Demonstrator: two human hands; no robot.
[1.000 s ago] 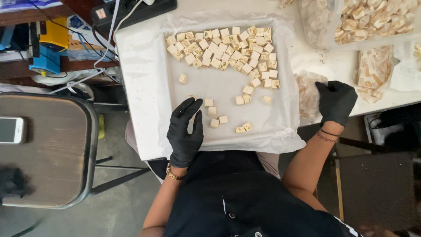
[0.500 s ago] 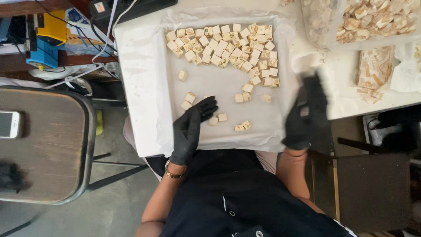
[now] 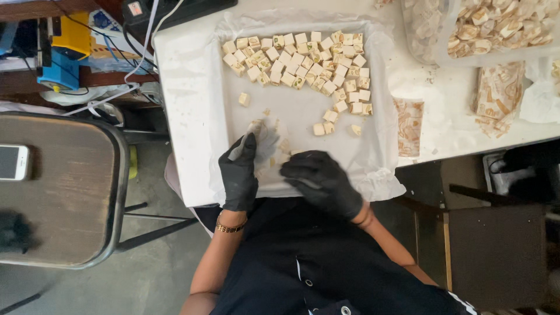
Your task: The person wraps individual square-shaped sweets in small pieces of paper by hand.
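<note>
Both hands in black gloves work at the near edge of a shallow tray lined with crinkled white paper. The left hand lies with fingers pointing up the tray, thumb and fingers pinched together on a small clear wrapper that looks blurred — what the wrapper encloses cannot be made out. The right hand sits just beside it, knuckles up and fingers curled inward towards the left; whether it grips anything under the palm cannot be told.

A few loose pale cream candy cubes lie on the paper between and just above the two hands. Farther up the tray, a dense block of the same cubes fills the far side, with stragglers — one lone cube at the left, a small pair at the right.

Right of the tray lies a flat printed wrapper strip, and beyond it clear containers of wrapped candies. To the left stands a round-cornered wooden stool with a white phone on it.
</note>
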